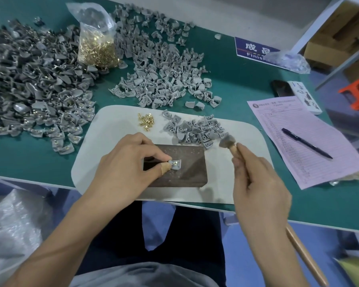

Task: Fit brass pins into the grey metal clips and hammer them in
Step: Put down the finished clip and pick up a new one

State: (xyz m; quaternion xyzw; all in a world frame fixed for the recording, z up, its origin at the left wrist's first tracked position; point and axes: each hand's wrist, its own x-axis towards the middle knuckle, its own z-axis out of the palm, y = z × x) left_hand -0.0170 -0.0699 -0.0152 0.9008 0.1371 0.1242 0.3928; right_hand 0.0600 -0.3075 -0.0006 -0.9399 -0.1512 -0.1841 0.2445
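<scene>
Grey metal clip [175, 163] lying flat on dark block [175, 165], brass pin [175, 162] seated in its hole. Left hand [131, 162] pinching clip's near edge between thumb and forefinger, bandaged thumb tip close to strike zone. Right hand [257, 183] wrapped around wooden handle, hammer [228, 141] head raised to the right of the block, blurred. Advised: keep clip flat, left grip well back from pin, blow square and short onto pin head. Loose pins [146, 121] and unworked clips [197, 129] waiting on white mat [112, 131] on the counter [247, 90].
</scene>
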